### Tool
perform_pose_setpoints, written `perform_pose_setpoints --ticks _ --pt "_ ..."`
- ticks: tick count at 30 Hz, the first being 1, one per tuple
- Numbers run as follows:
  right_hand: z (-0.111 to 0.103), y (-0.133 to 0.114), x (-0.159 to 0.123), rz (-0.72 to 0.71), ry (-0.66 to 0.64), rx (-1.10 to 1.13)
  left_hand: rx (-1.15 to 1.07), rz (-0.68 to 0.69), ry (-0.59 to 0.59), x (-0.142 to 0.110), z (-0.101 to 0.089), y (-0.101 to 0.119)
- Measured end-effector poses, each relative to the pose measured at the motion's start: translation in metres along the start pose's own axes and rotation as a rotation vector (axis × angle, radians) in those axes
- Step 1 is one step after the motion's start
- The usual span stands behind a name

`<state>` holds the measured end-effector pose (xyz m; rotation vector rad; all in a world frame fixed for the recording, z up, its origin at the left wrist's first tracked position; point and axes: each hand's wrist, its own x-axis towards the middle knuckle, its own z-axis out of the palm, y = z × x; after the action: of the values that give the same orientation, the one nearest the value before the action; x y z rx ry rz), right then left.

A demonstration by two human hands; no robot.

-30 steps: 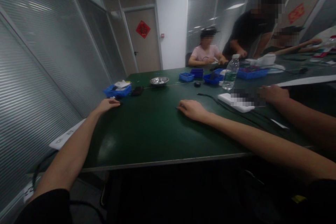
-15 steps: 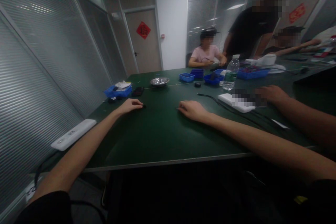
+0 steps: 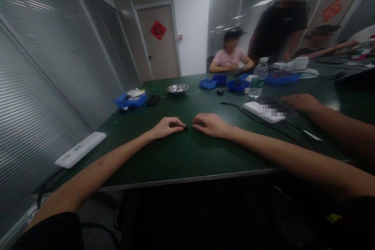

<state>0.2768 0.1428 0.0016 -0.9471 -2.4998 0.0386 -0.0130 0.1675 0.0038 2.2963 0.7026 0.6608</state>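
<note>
Over the middle of the green table (image 3: 152,164), my left hand (image 3: 168,127) pinches a small black piece (image 3: 186,127) between thumb and fingertips. Facing it from the right, my right hand (image 3: 212,125) is closed on a thin, metallic-looking pin (image 3: 190,125) whose tip points left at the black piece. Only a narrow gap parts the two hands. Whether the pin touches the black piece I cannot tell, and the pin's other end is hidden in my fingers.
At the far left stands a blue bin (image 3: 130,100) beside a black case (image 3: 152,100). A metal bowl (image 3: 177,89), small blue tray (image 3: 208,83) and water bottle (image 3: 258,78) stand farther back. White power strips (image 3: 80,150) lie left and right. A co-worker's hand (image 3: 303,102) rests at right.
My left hand has moved right from beside the blue bin with the small black piece, up to my right hand. My right hand has barely moved.
</note>
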Motion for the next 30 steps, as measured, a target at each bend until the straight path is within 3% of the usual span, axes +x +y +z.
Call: perform_pose_setpoints --ticks 6,30 --pt "-0.002 -0.005 -0.003 -0.013 0.065 0.023 0.089 -0.048 0.015 0.0 0.0 0.001" --pt "-0.011 -0.013 -0.005 -0.068 0.018 0.056 0.129 -0.009 0.019 0.001 -0.001 -0.004"
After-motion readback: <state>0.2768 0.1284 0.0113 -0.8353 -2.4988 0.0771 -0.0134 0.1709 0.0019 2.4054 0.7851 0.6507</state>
